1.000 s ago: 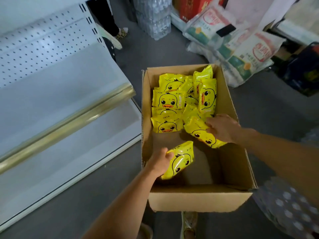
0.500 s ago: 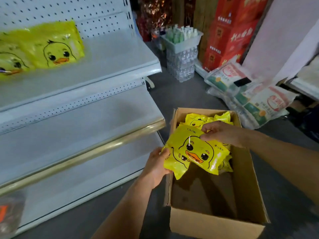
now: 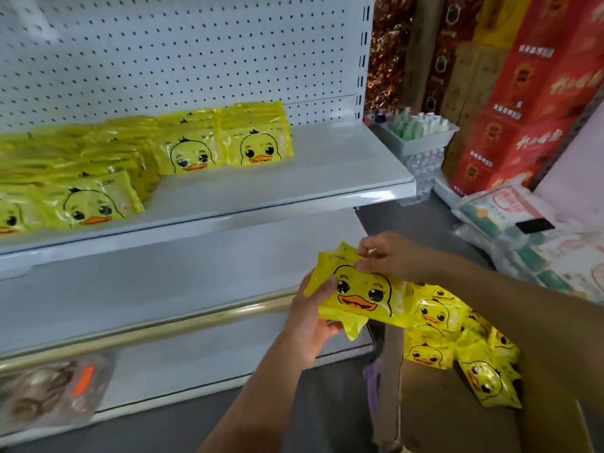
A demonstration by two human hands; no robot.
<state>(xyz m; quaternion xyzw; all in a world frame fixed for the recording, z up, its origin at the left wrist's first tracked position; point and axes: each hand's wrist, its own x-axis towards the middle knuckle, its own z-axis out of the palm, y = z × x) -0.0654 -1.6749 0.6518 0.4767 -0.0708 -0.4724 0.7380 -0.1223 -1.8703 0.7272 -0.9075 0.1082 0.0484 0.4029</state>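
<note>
You've lifted two packs [image 3: 362,297] out of the box [image 3: 390,371] and stacked them. Your left hand [image 3: 312,320] grips their left edge and your right hand [image 3: 390,256] pinches the top. They hang over the box's left wall, below the shelf [image 3: 343,171]. The next spot is probably right of the row [image 3: 256,138].

Held packet [image 3: 359,295]: is showing glossy yellow, with a black-outlined duck face and an orange beak.
Stacked packets [image 3: 255,145] on the shelf [image 3: 327,171]: are carrying the same yellow duck print.
Shelf: is showing pale grey-white.
Back panel [image 3: 196,60] above the shelf: is running in regular dotted holes.
Rail [image 3: 196,322] below the shelf: is gleaming gold.
Cartons [image 3: 523,109] right of the shelf: are showing red.
</note>
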